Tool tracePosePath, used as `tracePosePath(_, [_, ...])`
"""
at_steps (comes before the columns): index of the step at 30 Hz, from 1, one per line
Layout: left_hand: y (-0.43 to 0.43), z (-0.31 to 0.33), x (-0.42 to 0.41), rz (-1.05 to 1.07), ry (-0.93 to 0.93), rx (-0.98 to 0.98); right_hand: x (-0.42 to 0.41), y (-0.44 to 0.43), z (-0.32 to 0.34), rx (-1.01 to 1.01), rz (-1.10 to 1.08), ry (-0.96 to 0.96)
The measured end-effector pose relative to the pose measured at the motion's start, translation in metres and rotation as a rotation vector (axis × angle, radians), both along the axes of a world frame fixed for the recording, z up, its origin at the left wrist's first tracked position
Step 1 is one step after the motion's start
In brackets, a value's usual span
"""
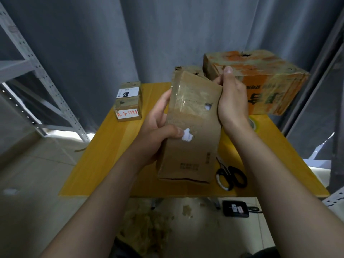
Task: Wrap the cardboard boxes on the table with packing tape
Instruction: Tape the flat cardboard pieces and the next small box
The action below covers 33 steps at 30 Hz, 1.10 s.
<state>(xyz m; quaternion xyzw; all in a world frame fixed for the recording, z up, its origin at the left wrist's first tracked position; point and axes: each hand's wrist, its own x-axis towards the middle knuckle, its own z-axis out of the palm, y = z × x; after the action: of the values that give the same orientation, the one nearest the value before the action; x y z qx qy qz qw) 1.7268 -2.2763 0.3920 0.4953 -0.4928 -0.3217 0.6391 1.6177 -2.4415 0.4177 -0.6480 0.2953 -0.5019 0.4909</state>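
Holding entry: left hand, fingers curled round the left edge of a brown cardboard box, thumb pressed on its upper face just beside a torn white patch; right hand, palm flat against the box's right edge, fingers wrapped behind the far corner, thumb pointing up. Box: held between both hands over the middle of the yellow table, long side running away from the person, far end raised; glossy clear tape on its far half, two torn spots on the face, small print near the lower end; whether the lower end touches the table cannot be told. Scissors: black handles, lying on the table just right of the box's near end. Tape roll: on the table behind the right wrist, mostly hidden. Large orange-printed box: far right corner of the table, taped over, worn. Two small boxes: stacked at the far left edge, white labels, red writing on the lower one. Floor below: brown scraps, a black device with a cable. Surroundings: grey curtain behind, metal shelf frame at left
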Motion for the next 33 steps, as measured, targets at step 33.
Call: tracePosePath(33, [0.049, -0.016, 0.067, 0.585, -0.39, 0.965, 0.011, 0.014, -0.037, 0.156, 0.613, 0.839])
